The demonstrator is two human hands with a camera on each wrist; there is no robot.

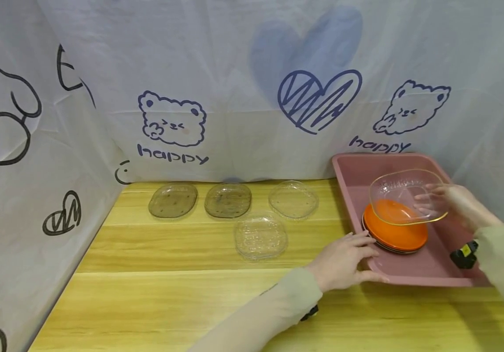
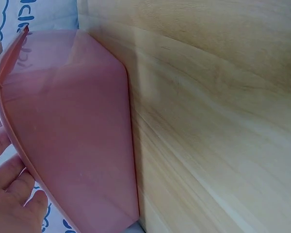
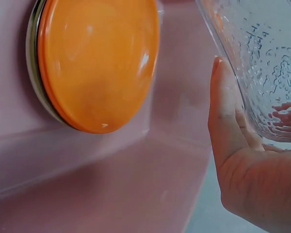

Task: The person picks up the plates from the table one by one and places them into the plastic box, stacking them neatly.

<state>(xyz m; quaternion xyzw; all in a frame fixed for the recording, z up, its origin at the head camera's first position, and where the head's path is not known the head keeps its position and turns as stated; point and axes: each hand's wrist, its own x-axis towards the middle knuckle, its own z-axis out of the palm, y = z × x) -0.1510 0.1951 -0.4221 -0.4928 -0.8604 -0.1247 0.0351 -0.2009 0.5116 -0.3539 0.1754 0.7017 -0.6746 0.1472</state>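
My right hand (image 1: pixel 453 200) holds a clear, textured glass dish (image 1: pixel 393 215) with a gold rim, tilted above the pink basin (image 1: pixel 437 274). In the right wrist view, the thumb lies along the dish's outer side, and some fingers show through the glass. An orange plate (image 1: pixel 399 235) tops a short stack inside the basin, below the dish; darker and pale rims show under it. My left hand (image 1: pixel 342 261) grips the basin's near left corner, fingers over the left rim and thumb at the front rim. The left wrist view shows the fingertips (image 2: pixel 22 187) at that rim.
On the wooden table (image 1: pixel 155 303), left of the basin, lie two smoky glass plates (image 1: pixel 173 200) side by side, a clear plate (image 1: pixel 293 199) and another clear plate (image 1: pixel 261 237) in front of it. A printed cloth (image 1: pixel 234 122) hangs behind, close to the basin.
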